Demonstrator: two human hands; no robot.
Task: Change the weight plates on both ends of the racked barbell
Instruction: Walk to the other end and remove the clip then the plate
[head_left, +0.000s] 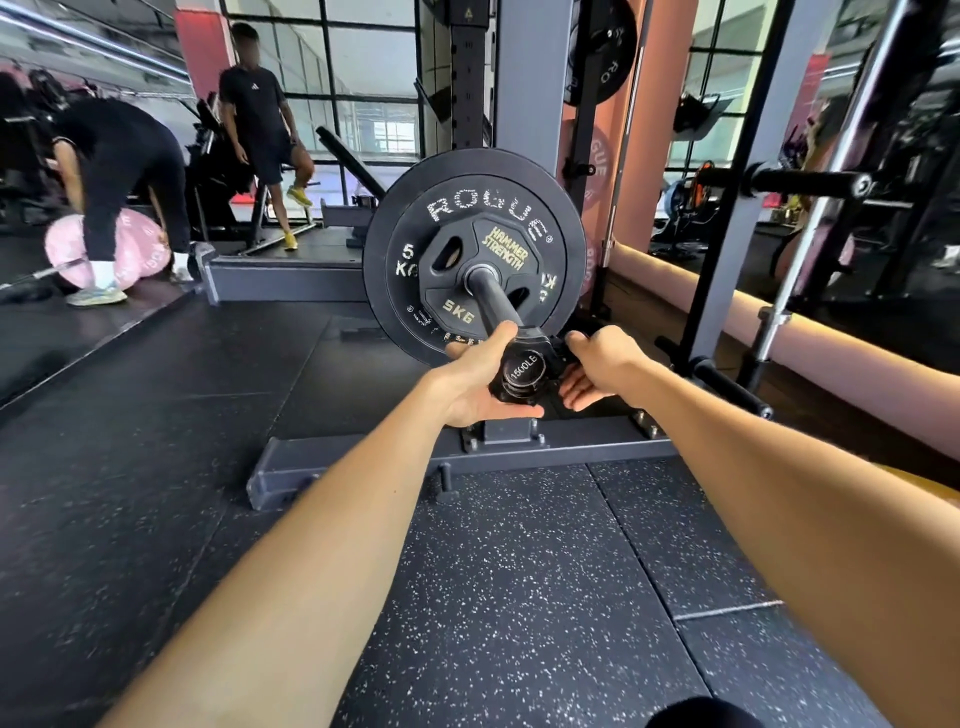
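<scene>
Two bare forearms reach out over the speckled rubber floor (519, 597). The left hand (480, 376) curls around the black collar (524, 371) at the tip of the barbell sleeve (493, 299); the right hand (597, 369) grips its other side. Just beyond the fingers sit the small 5 kg plate (491, 265) and the larger Rogue plate (410, 228) behind it. Bare sleeve runs between collar and plates. The rack base (363, 457) lies below.

Two weight plates (475, 249) on one barbell sleeve (493, 299), one collar (524, 366), two hands (480, 376), two bystanders (260, 119).
</scene>
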